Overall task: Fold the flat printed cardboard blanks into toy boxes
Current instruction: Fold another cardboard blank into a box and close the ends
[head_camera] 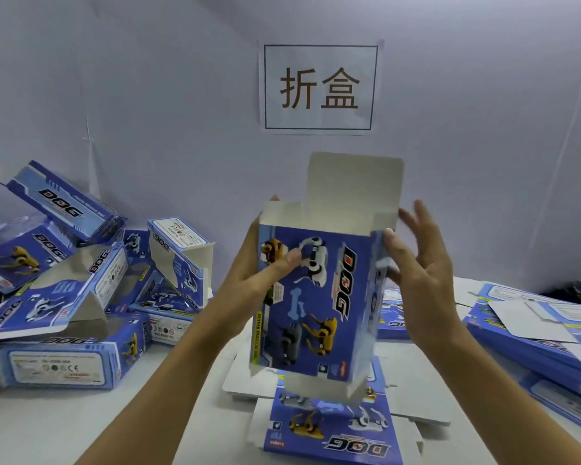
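I hold a blue printed "DOG" toy box [319, 297] upright in the air above the table, opened into a tube. Its white top flaps stand up and its bottom flaps hang loose. My left hand [259, 266] grips the box's left side, thumb across the printed front and fingers behind. My right hand [420, 270] is at the box's right edge, thumb touching the top right corner, fingers spread and straight behind it. A stack of flat blanks [329, 434] lies on the table right under the box.
Several folded boxes [81, 280] lie piled at the left on the white table [81, 424]. More flat blanks [534, 330] are stacked at the right. A paper sign [319, 87] hangs on the wall straight ahead.
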